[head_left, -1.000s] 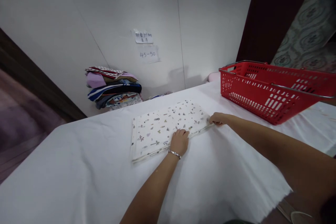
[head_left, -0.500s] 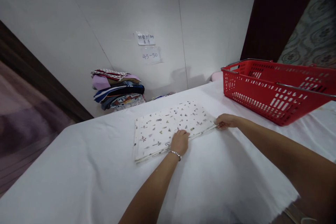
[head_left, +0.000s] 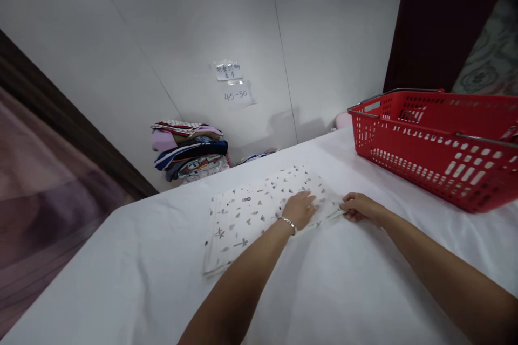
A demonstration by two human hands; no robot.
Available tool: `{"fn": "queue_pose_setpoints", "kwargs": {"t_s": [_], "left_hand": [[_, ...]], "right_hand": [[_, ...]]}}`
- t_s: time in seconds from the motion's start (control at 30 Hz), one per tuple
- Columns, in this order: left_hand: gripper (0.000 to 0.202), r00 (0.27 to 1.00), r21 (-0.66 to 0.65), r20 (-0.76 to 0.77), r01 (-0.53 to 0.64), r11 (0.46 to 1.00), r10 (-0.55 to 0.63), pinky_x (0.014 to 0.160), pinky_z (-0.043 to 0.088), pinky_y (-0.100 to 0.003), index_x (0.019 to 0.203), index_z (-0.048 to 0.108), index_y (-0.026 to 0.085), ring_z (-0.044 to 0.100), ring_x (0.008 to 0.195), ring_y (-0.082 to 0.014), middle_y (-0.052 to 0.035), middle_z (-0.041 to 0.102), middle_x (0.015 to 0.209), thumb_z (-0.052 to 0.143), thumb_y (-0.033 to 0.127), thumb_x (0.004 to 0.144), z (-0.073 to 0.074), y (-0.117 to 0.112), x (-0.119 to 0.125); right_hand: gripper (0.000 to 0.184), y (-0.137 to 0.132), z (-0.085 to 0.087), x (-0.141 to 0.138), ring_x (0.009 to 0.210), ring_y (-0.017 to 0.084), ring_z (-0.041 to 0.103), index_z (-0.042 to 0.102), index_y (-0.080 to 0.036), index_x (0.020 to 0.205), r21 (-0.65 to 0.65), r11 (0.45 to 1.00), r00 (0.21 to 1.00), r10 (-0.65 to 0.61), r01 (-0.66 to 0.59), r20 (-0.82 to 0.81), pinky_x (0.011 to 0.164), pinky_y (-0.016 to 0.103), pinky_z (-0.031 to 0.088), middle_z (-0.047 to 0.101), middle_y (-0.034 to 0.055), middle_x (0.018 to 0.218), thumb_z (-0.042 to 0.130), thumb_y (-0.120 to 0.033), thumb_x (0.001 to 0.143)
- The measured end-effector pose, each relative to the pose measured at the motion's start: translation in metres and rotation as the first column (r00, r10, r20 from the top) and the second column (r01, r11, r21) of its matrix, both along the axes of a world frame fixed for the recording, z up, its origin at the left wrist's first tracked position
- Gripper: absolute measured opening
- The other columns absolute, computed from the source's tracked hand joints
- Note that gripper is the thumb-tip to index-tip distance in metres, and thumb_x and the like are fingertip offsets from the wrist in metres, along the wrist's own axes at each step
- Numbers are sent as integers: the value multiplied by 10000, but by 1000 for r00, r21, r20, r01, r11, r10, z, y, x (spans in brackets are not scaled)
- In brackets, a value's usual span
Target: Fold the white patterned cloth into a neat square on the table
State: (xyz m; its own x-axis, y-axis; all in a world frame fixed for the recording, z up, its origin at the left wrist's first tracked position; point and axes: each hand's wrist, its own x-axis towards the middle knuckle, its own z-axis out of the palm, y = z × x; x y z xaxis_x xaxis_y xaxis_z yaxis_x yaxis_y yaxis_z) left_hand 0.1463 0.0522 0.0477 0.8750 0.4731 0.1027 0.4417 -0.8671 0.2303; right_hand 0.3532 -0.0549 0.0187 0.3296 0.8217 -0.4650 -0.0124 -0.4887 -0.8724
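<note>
A folded white cloth with small printed motifs (head_left: pixel 246 215) lies flat on the white-covered table (head_left: pixel 343 291). My left hand (head_left: pixel 300 208), a silver bracelet on its wrist, rests palm down on the right part of the cloth with its fingers stretched out. At the cloth's right corner, my right hand (head_left: pixel 358 206) has its fingers curled and pinched on the edge.
A red plastic basket (head_left: pixel 437 167) with metal handles stands on the table at the right. A stack of folded coloured clothes (head_left: pixel 190 150) sits against the white wall at the back, under two paper labels (head_left: pixel 233 83). The table drops off on the left.
My left hand slid rightward across the cloth, closer to my right hand. My right hand stayed pinched on the cloth's right corner. The view shifted slightly.
</note>
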Motion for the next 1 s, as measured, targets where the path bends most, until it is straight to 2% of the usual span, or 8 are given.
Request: {"fn": "queue_pose_setpoints", "kwargs": {"t_s": [0.07,0.13,0.27,0.43,0.6,0.77,0.9,1.0], "left_hand": [[477,998,7,-48,40,999,-39,1066,228,-420,1313,356,258,245,1310,-194,-27,314,1421,273,461,889,-8,10,26],[553,991,-8,-136,5,1000,-6,1073,181,-473,1346,290,260,183,1335,-207,-27,253,1448,249,535,868,-17,23,45],[597,976,-12,-202,-89,996,84,1076,130,-499,1362,253,254,131,1349,-206,-19,183,1471,202,567,856,-30,45,58],[551,985,36,-121,-121,992,124,1067,198,-449,1278,395,265,249,1306,-195,-16,309,1424,198,562,858,-26,64,65],[684,965,30,-151,-214,976,216,1087,77,-487,1367,259,225,99,1354,-223,-29,154,1477,167,626,820,-27,93,93],[745,950,-36,-212,-242,970,229,1081,89,-500,1383,214,240,78,1357,-223,-2,139,1480,137,675,783,-38,119,108],[725,955,-42,-203,-230,972,217,1084,100,-484,1380,214,262,81,1357,-215,10,146,1479,153,672,785,-38,124,107],[666,955,-79,-195,-242,967,223,1088,115,-454,1363,256,267,109,1354,-212,3,165,1475,206,632,808,-31,115,101]], "right_hand": [[222,0,-3,-1,440,111,549,464,-183,792,22,1000,1000,-8,8,25,402,190,421,599,5,516,623,-207,638],[215,-1,-4,-2,435,114,547,453,-190,782,37,999,999,-22,22,25,393,190,406,584,-9,498,605,-209,631],[213,-3,-5,-4,424,114,539,430,-203,780,79,996,999,-37,36,6,375,193,381,565,-31,498,577,-227,628],[225,-2,-7,-3,414,114,532,415,-208,782,95,995,1000,11,-10,-12,365,198,368,566,-36,511,563,-243,618],[212,-2,-9,-2,414,106,529,400,-216,740,91,996,1000,21,-20,-15,371,194,369,536,-57,503,563,-263,615],[185,-4,-9,-5,422,94,522,399,-217,724,134,991,1000,19,-17,-8,371,190,359,509,-71,528,551,-272,636],[194,-4,-7,-5,418,98,519,403,-216,732,133,991,1000,11,-9,-14,365,194,347,514,-68,526,555,-274,627],[213,-6,-5,-5,447,106,533,415,-215,747,135,991,1000,-13,16,-17,394,206,384,535,-58,543,576,-280,624]]}}
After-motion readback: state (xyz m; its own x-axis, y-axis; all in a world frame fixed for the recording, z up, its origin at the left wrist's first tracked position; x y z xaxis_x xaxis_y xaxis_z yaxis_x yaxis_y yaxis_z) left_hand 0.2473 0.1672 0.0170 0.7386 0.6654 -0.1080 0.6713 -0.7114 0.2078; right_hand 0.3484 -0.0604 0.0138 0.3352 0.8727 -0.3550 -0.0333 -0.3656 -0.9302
